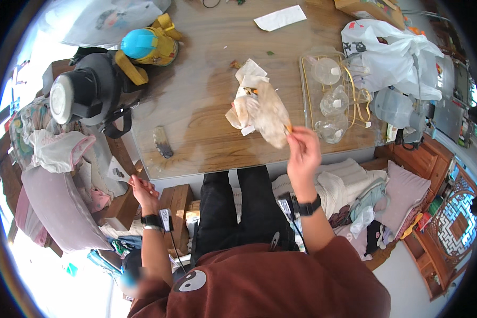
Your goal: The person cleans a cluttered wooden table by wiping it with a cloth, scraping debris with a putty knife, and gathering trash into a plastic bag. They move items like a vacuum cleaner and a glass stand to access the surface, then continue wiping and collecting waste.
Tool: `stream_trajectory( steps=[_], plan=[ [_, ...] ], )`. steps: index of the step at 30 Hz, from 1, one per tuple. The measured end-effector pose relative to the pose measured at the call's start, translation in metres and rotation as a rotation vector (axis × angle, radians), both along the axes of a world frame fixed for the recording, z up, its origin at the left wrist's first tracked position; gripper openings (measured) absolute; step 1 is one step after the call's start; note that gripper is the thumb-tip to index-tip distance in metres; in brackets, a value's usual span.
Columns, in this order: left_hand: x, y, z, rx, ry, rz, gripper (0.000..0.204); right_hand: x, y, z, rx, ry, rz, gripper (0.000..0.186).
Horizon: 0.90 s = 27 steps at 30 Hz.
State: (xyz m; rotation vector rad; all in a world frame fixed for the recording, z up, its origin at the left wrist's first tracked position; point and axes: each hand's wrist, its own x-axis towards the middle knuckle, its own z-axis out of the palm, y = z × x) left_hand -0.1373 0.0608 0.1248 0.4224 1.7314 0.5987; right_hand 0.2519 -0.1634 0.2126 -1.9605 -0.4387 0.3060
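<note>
My right hand (303,149) is over the table, thumb and fingers pinched on a small orange-brown scrap (288,129). That scrap meets the lower edge of a stained, brownish crumpled sheet (270,114), and I cannot tell whether they are joined. Under and beside the sheet lie crumpled white tissues (246,90) with dark and orange bits on them. Off the table's near left corner, my left hand (144,192) is closed on the edge of a small whitish flat piece with dark marks (117,170); its exact kind is unclear.
At right stand glass cups (334,100) in a gold wire rack (305,79), by a white plastic bag (387,53). Left are a black jug (93,87) and a yellow-and-blue bag (148,46). A dark oblong object (162,142) lies near the front edge, a white paper (280,18) farther back.
</note>
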Motion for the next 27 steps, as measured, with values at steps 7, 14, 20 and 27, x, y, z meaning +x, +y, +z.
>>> stream_trajectory(
  steps=[7, 14, 20, 27],
  plan=[
    [0.000, 0.071, -0.073, -0.078, 0.047, -0.008, 0.035, -0.039, -0.132, -0.056, -0.230, 0.200, -0.337, 0.011],
    [0.015, 0.075, -0.087, -0.090, 0.324, -0.186, 0.039, -0.056, -0.104, -0.172, -0.890, -0.042, -0.238, 0.071],
    [0.025, 0.064, -0.086, 0.023, 0.431, -0.197, 0.041, -0.047, -0.036, -0.192, -0.883, -0.165, -0.329, 0.062],
    [0.029, 0.060, -0.085, 0.089, 0.436, -0.171, 0.040, 0.034, 0.055, -0.169, -0.292, -0.206, -0.048, 0.043]
  ],
)
